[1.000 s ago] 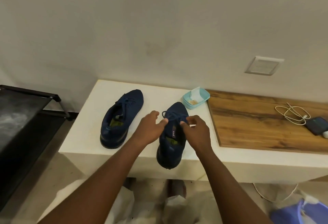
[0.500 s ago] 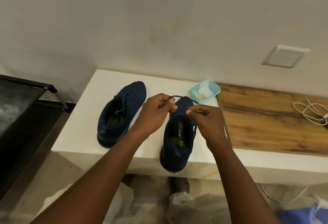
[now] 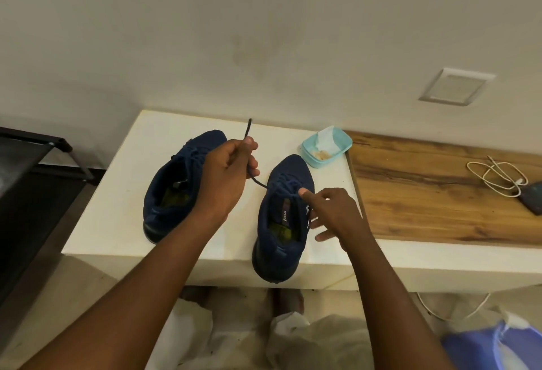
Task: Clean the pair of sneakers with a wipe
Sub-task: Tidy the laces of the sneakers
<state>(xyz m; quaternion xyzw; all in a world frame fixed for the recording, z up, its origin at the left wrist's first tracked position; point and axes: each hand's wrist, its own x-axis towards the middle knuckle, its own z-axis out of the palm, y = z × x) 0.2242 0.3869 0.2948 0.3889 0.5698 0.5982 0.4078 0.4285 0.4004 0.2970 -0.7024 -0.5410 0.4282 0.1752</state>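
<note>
Two navy sneakers [image 3: 225, 193] sit on a white bench [image 3: 117, 193] against a wall [image 3: 264, 32].

Wooden board [image 3: 440, 193], white cable [image 3: 495, 176], wall plate [image 3: 456, 86], black rack [image 3: 26, 164]

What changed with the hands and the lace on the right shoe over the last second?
The left hand pulled one lace end up and away to the left, so its tip now stands free above the fingers. The right hand let go of the lace and opened, its thumb resting on the right shoe. The left shoe and the blue dish stayed put.
</note>
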